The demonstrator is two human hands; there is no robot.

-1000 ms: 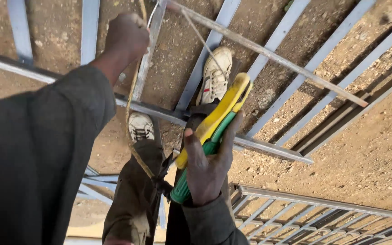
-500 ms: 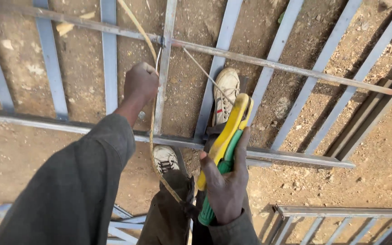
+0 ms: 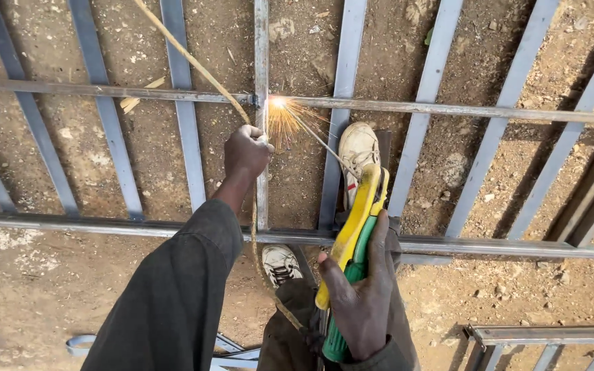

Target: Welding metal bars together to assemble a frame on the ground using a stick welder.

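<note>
a grey steel frame of flat bars and square tubes (image 3: 139,227) lies on bare brown dirt (image 3: 49,295), its long cross-rails running left to right and its uprights crossing them. the person stands over it, one white shoe (image 3: 357,148) set on the frame's far side and the other white shoe (image 3: 280,264) close in by the near rail. the right hand (image 3: 359,309) is wrapped tight around a yellow and green welding electrode holder (image 3: 352,233), whose thin rod (image 3: 321,143) reaches to the joint where an upright meets the upper rail; a bright arc with orange sparks (image 3: 280,113) burns there. the left hand (image 3: 245,151), closed into a fist, grips the upright just beside the arc, with a tan cable (image 3: 187,58) passing near it. likely risks: both hands are bare and the left one sits so near the sparks that spatter or heated metal could burn it; the far shoe is close enough to catch sparks; a slip on the rails could pull the rod off the joint.
</note>
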